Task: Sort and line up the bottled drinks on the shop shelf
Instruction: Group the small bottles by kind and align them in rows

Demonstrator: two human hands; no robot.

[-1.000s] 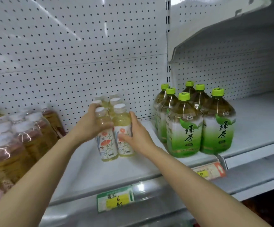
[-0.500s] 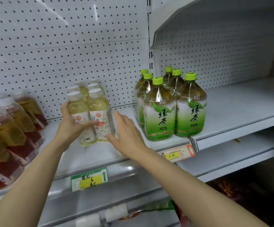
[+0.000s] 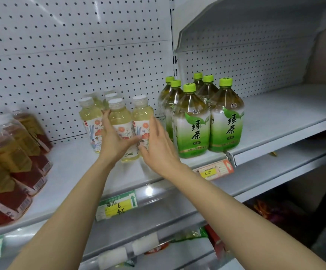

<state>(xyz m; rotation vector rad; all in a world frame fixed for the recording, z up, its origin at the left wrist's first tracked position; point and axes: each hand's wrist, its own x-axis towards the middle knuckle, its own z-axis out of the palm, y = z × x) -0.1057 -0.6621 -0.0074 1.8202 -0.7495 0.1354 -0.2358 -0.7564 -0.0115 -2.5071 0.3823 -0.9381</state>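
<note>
Small white-capped bottles (image 3: 122, 125) of pale yellow drink with floral labels stand upright on the shelf (image 3: 76, 168), one inside the left hand's grip (image 3: 112, 140), one just right of it, the others behind and left.

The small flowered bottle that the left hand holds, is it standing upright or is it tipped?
Upright: the flowered bottle in the left hand has its white cap straight above its base, which rests on the shelf.

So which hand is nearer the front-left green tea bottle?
Right. The right hand lies against the rightmost floral bottle, just left of the green tea bottle; the left hand grips the middle floral bottle, farther left.
</note>
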